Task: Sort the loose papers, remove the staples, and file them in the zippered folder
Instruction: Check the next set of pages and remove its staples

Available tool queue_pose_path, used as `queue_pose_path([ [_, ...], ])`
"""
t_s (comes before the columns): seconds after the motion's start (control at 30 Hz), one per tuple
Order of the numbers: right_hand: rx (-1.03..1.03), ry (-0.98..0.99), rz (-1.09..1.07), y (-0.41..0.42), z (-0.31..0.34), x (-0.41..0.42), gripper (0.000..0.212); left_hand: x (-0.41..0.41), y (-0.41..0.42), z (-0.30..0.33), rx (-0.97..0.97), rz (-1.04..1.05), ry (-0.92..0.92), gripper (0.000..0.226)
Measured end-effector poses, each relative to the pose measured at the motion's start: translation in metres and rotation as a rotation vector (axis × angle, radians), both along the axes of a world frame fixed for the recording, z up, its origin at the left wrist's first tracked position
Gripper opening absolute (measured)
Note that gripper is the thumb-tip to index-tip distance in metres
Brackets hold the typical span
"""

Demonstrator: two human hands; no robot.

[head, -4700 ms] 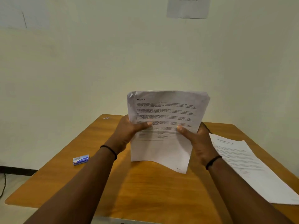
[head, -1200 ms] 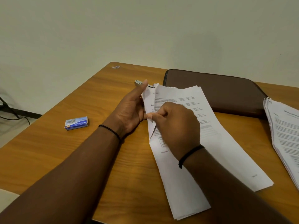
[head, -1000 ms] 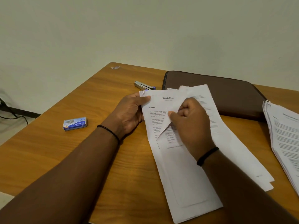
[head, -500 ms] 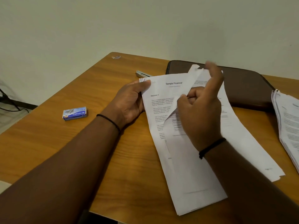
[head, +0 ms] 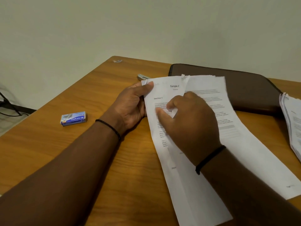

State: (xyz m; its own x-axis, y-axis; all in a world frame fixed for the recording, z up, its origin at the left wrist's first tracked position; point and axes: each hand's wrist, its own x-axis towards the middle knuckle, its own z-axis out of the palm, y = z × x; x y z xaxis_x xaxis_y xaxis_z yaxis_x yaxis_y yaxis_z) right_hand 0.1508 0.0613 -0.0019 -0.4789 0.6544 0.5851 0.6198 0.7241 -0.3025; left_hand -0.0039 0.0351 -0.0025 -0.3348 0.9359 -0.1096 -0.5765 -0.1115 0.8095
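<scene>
One brown wooden worktop (head: pixel 101 160) carries everything, and places here are told from the dark brown zippered folder (head: pixel 244 88), one in number, which lies flat and closed at the far side by the wall. Two lots of white printed papers show. The spread sheaf of white printed papers (head: pixel 203 160) lies in front of the folder, its far edge overlapping the folder's near edge; its sheets are fanned in two layers, and the top left sheet reads "Sample F…" and "Section 1", the rest of the heading covered. A second stack of white printed papers (head: pixel 291 126) sits right of the folder, cut off by the frame edge.

Two hands work the sheaf. The left hand (head: pixel 130 106) grips its far left corner, thumb on top, fingers curled beneath. The right hand (head: pixel 190 126) lies over the middle, blurred; its fingers seem to pinch a sheet, though I cannot tell for certain.

One small blue cardboard staple box (head: pixel 73 118) lies well left of the folder. One silver stapler (head: pixel 142 77), mostly hidden by paper, peeks out just left of it.
</scene>
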Motion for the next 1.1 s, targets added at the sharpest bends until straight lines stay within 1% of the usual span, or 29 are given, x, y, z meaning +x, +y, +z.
queue_pose_path([
  [0.07, 0.010, -0.093, -0.072, -0.006, -0.001, -0.005, 0.058, 0.000, -0.001, 0.000, 0.011, -0.004, -0.010, 0.027],
  [0.1, 0.041, -0.102, -0.099, -0.009, -0.002, -0.007, 0.065, 0.001, -0.001, 0.000, 0.013, -0.005, -0.014, 0.026],
  [0.17, 0.097, -0.054, -0.127, -0.013, -0.004, -0.010, 0.071, 0.001, -0.002, 0.000, 0.010, -0.011, -0.014, 0.026],
  [0.23, 0.097, -0.045, -0.132, -0.014, -0.005, -0.012, 0.072, 0.001, -0.002, 0.000, 0.012, -0.014, -0.024, 0.029],
  [0.33, 0.074, -0.069, -0.159, -0.017, -0.006, -0.013, 0.066, 0.001, -0.002, -0.001, 0.018, -0.029, -0.060, 0.032],
  [0.43, 0.052, -0.072, -0.102, -0.021, -0.004, -0.011, 0.042, 0.000, -0.002, -0.001, 0.032, -0.105, -0.008, 0.028],
  [0.5, -0.031, -0.143, -0.058, -0.021, 0.002, -0.009, 0.030, 0.000, -0.001, -0.002, 0.042, -0.127, 0.016, 0.030],
  [0.57, -0.074, -0.204, -0.039, -0.017, 0.002, -0.006, 0.029, -0.001, 0.000, -0.002, 0.047, -0.135, 0.010, 0.032],
  [0.63, 0.006, -0.150, -0.074, -0.016, 0.006, -0.005, 0.027, -0.001, 0.000, -0.002, 0.035, -0.134, 0.030, 0.031],
  [0.67, 0.003, -0.140, -0.097, -0.016, 0.009, -0.004, 0.026, -0.001, 0.000, -0.002, 0.028, -0.131, 0.040, 0.030],
  [0.77, -0.139, -0.249, -0.127, -0.012, 0.014, 0.002, 0.026, 0.000, 0.000, -0.001, 0.007, -0.122, 0.059, 0.030],
  [0.87, -0.178, -0.173, -0.126, -0.007, 0.020, 0.009, 0.027, -0.001, 0.001, -0.002, -0.014, -0.110, 0.093, 0.030],
  [0.97, -0.271, -0.107, -0.106, -0.003, 0.018, 0.011, 0.027, -0.001, 0.001, -0.002, -0.030, -0.108, 0.066, 0.028],
  [1.03, -0.332, 0.001, -0.073, 0.001, 0.016, 0.013, 0.027, 0.002, 0.000, -0.001, -0.054, -0.097, 0.068, 0.028],
  [1.1, -0.353, 0.125, -0.049, 0.005, 0.012, 0.013, 0.030, 0.007, 0.000, 0.001, -0.078, -0.024, 0.116, 0.029],
])
